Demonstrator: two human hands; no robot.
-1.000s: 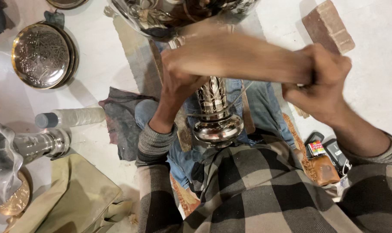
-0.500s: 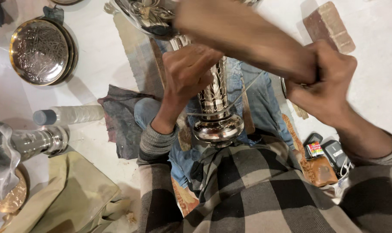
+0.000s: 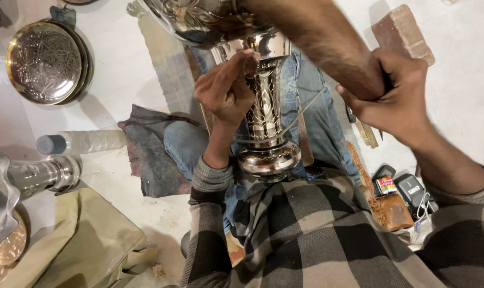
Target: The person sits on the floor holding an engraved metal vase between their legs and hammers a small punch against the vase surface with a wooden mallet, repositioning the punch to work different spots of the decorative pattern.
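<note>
A tall silver engraved vessel (image 3: 267,114) lies between my jeans-clad legs, with its round foot (image 3: 268,158) towards my body and its wide bowl (image 3: 196,21) at the top edge. My left hand (image 3: 226,93) rests on the stem, and its fingertips pinch something small against the metal just under the bowl. My right hand (image 3: 394,101) is closed round the end of a thick brown bar (image 3: 316,45), apparently a wooden mallet. The bar slants up and left over the bowl.
Engraved round plates (image 3: 44,61) lie at top left. A white bottle (image 3: 84,141) and a second silver vessel (image 3: 39,176) lie at left. A grey cloth (image 3: 151,154), an olive cloth (image 3: 76,245), a brick (image 3: 402,34), a phone (image 3: 410,188) and a brown pouch (image 3: 394,212) surround me.
The brown bar has swung from lying level across the vessel to slanting up over the bowl. My left hand has slid up the stem towards the bowl.
</note>
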